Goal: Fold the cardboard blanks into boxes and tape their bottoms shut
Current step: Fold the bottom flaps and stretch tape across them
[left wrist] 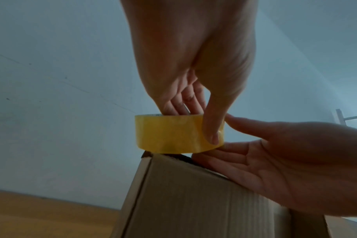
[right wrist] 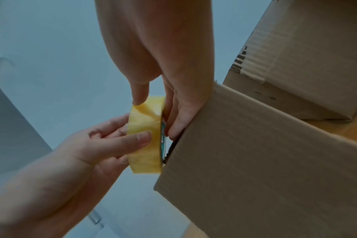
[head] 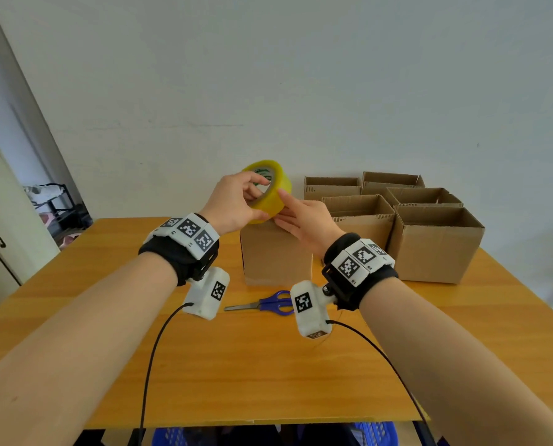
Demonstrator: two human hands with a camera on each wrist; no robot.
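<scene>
A yellow tape roll (head: 276,185) hangs just above an upturned cardboard box (head: 275,255) in the middle of the table. My left hand (head: 259,201) grips the roll, fingers through its core and thumb on the outer face (left wrist: 212,128). My right hand (head: 283,207) meets the roll from the right with straight fingers. Its thumb tip (right wrist: 140,96) touches the outer tape layer where a loose edge lifts. Its other fingers (right wrist: 173,122) lie between the roll's side (right wrist: 143,149) and the box (right wrist: 265,161). The box's upper face is hidden behind both hands.
Blue-handled scissors (head: 262,304) lie on the wooden table (head: 268,365) in front of the box. Several open folded boxes (head: 436,246) stand at the back right. A cabinet (head: 4,226) stands left of the table, and blue crates (head: 169,436) sit beneath its front edge.
</scene>
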